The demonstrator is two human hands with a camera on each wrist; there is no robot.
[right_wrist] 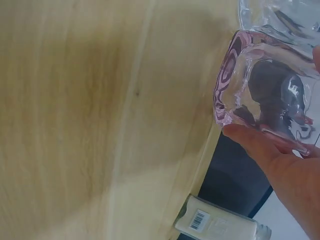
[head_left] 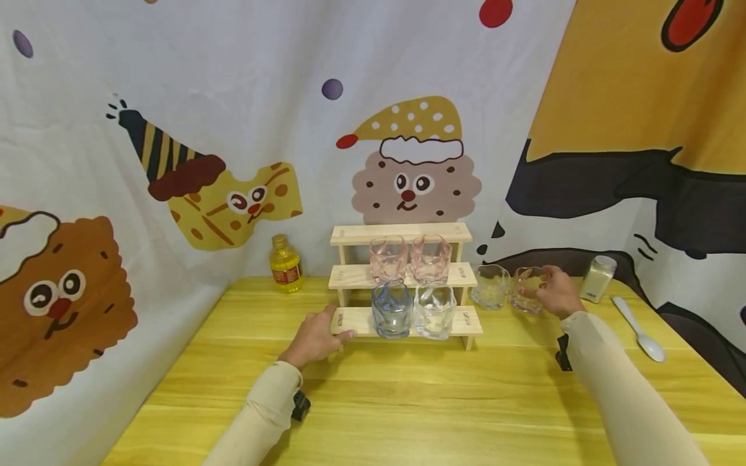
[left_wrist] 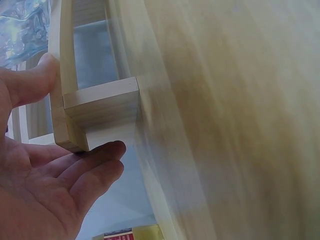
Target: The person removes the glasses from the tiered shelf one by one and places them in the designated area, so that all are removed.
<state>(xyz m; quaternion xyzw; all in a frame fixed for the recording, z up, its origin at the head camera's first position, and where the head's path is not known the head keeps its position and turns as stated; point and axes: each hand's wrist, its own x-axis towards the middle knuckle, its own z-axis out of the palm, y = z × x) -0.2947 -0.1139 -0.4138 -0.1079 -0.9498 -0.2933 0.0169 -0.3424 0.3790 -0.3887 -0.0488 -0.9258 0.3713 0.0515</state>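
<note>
- Counter (head_left: pixel 408 401): supports the rack and loose items. Keep handled glass over its surface.
- Wooden step rack (head_left: pixel 355 277): carries four glasses (head_left: pixel 392 310) on its middle and bottom tiers. Avoid jolting it.
- Left grip (head_left: pixel 315 336): spread about the bottom tier's left end, thumb on the board, fingers extended. Apply light, steady pressure only.
- Right grip (head_left: pixel 561 292): pinching a pink-tinted glass (head_left: pixel 527 296) by its sides. Hold firmly; faceted walls may slip.
- Pink-tinted glass: upright, right of the rack, just beside a clear glass (head_left: pixel 491 289). Base contact cannot be confirmed. Avoid knocking its neighbour.
</note>
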